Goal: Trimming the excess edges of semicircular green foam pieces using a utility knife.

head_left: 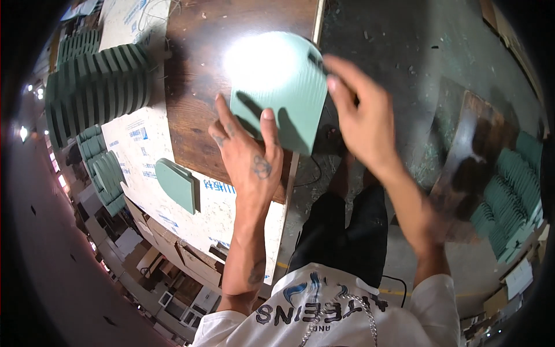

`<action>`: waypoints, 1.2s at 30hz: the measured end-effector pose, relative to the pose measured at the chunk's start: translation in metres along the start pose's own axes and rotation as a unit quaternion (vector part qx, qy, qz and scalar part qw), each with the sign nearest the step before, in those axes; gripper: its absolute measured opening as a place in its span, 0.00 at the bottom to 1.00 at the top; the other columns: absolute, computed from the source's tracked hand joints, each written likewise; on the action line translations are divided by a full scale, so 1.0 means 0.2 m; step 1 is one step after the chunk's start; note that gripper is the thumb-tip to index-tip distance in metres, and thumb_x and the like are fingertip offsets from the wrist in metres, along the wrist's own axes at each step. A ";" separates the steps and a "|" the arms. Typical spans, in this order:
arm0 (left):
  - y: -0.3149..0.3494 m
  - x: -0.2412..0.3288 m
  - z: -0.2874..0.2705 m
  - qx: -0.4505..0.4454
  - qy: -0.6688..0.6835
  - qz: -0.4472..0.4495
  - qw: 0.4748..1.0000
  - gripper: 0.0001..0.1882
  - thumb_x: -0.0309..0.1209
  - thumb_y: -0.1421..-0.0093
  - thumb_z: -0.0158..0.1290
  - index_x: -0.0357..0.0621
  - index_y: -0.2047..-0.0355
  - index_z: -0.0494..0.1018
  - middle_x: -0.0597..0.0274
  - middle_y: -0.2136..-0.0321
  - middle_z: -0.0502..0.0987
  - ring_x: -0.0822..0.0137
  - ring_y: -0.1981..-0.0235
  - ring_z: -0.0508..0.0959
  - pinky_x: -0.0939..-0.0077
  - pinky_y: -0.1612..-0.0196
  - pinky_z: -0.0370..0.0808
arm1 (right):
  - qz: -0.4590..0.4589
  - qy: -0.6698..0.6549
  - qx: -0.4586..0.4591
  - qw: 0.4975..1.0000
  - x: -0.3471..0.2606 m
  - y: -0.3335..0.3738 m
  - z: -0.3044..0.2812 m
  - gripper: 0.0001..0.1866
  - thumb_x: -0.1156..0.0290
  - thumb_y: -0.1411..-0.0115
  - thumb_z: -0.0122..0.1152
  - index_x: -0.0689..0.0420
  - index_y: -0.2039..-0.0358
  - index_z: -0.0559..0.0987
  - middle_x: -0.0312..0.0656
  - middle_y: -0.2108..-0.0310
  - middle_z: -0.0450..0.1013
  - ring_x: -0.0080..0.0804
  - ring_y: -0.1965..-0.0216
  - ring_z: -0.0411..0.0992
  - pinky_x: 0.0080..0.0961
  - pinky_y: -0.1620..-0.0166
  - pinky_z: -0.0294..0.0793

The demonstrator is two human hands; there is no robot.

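Note:
A pale green panel with a rounded far end lies on the dark wooden tabletop, its upper part washed out by bright light. My left hand is palm down at the panel's near left edge, fingers spread and thumb over its surface. Shadows of the fingers fall on the green face. At the panel's right edge is my right hand, slightly blurred, with thumb and forefinger drawn close together. A small dark piece shows by its fingertips; I cannot tell what it is.
Two small green rounded pieces lie stacked on the printed white board at left. Rows of similar green pieces stand beyond them. More green stacks are at far right, next to a brown board on the floor.

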State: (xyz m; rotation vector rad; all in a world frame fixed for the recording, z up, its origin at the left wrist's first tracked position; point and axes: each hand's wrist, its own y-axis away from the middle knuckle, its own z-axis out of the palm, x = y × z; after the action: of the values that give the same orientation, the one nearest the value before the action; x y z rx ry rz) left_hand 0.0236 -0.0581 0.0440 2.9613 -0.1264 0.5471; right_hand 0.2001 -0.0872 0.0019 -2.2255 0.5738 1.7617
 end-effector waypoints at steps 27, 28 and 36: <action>-0.40 -0.05 0.17 0.092 -0.084 0.225 0.966 0.27 0.52 0.25 0.37 0.59 0.32 0.66 0.44 0.32 0.56 0.39 0.32 0.55 0.34 0.33 0.51 | -0.252 0.138 -0.066 0.955 0.17 0.22 -0.03 0.27 0.83 0.40 0.58 0.38 0.46 0.83 0.35 0.62 0.78 0.29 0.63 0.76 0.30 0.60 0.81; -0.39 -0.06 0.18 0.089 -0.090 0.220 0.967 0.27 0.52 0.25 0.36 0.58 0.32 0.66 0.44 0.33 0.56 0.39 0.32 0.55 0.33 0.33 0.50 | -0.237 0.106 -0.030 0.965 0.17 0.17 -0.01 0.25 0.84 0.41 0.59 0.41 0.47 0.84 0.37 0.63 0.78 0.29 0.65 0.77 0.28 0.62 0.82; -0.42 -0.06 0.08 0.077 -0.169 0.225 0.957 0.24 0.48 0.25 0.36 0.56 0.35 0.67 0.46 0.34 0.60 0.40 0.39 0.63 0.39 0.40 0.60 | -0.298 0.191 -0.030 0.935 0.18 -0.01 -0.02 0.24 0.83 0.40 0.57 0.43 0.47 0.83 0.38 0.63 0.80 0.31 0.64 0.78 0.30 0.63 0.78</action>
State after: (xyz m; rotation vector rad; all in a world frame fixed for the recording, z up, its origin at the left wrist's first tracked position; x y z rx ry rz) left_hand 0.0271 0.0237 0.0151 3.1544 -0.8412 0.0809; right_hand 0.2106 -0.0920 -0.0318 -2.4459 -0.1037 1.0647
